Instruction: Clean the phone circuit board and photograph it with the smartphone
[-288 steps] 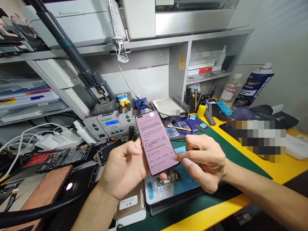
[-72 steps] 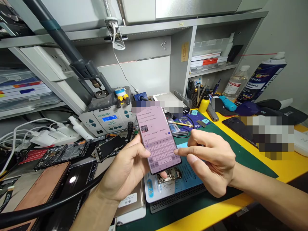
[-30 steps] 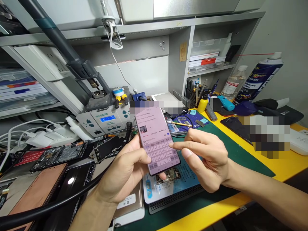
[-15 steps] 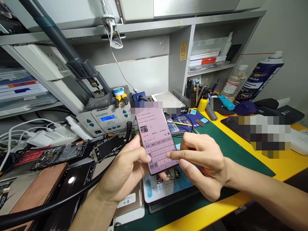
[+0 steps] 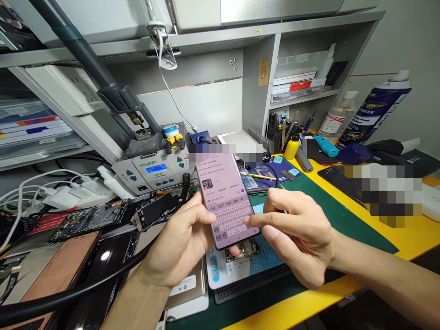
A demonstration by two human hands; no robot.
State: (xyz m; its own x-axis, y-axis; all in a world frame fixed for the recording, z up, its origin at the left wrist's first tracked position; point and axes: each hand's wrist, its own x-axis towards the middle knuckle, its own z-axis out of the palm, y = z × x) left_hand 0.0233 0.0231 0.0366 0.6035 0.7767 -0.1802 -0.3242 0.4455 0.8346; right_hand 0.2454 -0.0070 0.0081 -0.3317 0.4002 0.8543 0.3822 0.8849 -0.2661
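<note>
Centre frame: left hand (image 5: 178, 247) cradles the phone (image 5: 225, 197), screen tilted up for reading, while right hand (image 5: 299, 233) pokes one finger at its keyboard.

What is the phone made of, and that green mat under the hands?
The phone, held in the left hand, looks like smooth glass in front: it glows and reflects light. Its dark rim could be metal or plastic. The green mat looks like matte rubber or soft plastic, dull with no shine.
</note>
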